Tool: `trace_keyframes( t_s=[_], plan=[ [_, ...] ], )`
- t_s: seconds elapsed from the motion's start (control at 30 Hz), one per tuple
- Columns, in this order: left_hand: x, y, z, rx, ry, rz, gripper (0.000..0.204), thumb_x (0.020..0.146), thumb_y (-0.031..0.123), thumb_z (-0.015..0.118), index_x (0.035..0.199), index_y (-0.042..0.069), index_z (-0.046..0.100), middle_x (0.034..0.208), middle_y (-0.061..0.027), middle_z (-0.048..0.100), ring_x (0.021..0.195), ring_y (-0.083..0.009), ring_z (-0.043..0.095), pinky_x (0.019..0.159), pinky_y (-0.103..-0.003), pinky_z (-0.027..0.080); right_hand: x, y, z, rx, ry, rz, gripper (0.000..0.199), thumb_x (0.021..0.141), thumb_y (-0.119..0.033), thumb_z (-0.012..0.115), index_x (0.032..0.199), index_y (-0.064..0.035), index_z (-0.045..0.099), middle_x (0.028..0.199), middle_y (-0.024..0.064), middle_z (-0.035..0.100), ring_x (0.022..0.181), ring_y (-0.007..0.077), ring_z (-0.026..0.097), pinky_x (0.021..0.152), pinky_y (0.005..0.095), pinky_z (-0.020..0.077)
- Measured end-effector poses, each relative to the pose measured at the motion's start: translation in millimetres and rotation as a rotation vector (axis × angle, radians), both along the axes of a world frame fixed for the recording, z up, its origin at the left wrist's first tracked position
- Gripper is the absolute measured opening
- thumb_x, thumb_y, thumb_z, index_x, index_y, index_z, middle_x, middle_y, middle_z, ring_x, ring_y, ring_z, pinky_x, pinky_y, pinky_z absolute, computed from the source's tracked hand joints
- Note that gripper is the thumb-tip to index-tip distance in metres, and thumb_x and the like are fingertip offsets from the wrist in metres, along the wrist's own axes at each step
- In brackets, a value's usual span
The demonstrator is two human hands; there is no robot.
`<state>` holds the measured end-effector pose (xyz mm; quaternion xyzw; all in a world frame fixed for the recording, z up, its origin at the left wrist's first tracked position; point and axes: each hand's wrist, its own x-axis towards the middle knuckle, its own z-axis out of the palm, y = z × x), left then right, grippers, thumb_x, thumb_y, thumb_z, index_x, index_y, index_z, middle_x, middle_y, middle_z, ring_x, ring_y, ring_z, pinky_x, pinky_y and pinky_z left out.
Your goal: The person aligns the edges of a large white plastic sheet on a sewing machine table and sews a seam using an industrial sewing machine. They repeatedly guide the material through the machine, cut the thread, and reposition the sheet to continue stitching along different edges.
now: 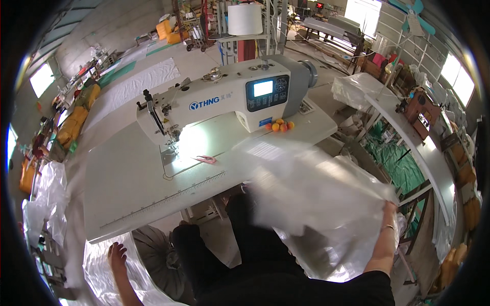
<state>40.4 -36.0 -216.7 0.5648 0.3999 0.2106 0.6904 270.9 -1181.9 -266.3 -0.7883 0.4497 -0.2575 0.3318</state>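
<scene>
Sheet of clear glossy plastic film (316,191) blurs over near-right edge of white worktop (132,196), right hand (389,210) gripping it; left hand (117,257) half-open, seemingly empty. Loose swing could knock small orange-red round fruit (279,126).

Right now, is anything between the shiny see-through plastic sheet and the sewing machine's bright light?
Yes: small pink thread snips lie on the flat white tabletop, between the blurred translucent plastic sheet and the bright glow under the white sewing machine.
</scene>
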Motion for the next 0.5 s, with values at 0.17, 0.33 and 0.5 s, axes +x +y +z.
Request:
trace_keyframes(
  t_s=[0.17,0.33,0.5],
  plan=[
    [-63.7,8.4,-17.9,-0.031,0.028,0.156,0.029,0.089,0.031,0.061,0.109,0.010,0.057,0.094,-0.0044,0.063,0.075,-0.0145,0.061,0.052,-0.023,0.038,-119.5,-30.9,-14.9,-0.593,0.226,-0.148,0.014,0.079,-0.014,0.056,0.078,-0.0081,0.069,0.078,0.0111,0.069,0.068,0.0205,0.064,0.061,0.0380,0.0469],
    [-89.9,12.8,-63.1,-0.118,-0.001,0.253,0.033,0.086,0.031,0.062,0.111,0.010,0.058,0.095,-0.0052,0.063,0.075,-0.0171,0.059,0.049,-0.023,0.037,-167.4,-2.4,-14.2,-0.496,0.784,-0.440,0.023,0.088,-0.015,0.048,0.094,-0.0140,0.070,0.090,0.0069,0.071,0.083,0.0212,0.067,0.070,0.0367,0.0475],
    [-119.7,19.7,-99.6,-0.142,0.022,0.181,0.037,0.088,0.034,0.059,0.116,0.010,0.055,0.104,-0.0049,0.060,0.079,-0.0166,0.056,0.053,-0.024,0.039,-181.8,21.7,-46.2,-0.301,0.834,-0.381,0.020,0.087,-0.015,0.051,0.096,-0.0088,0.068,0.096,0.0064,0.070,0.090,0.0185,0.067,0.074,0.0314,0.0497]
  ],
)
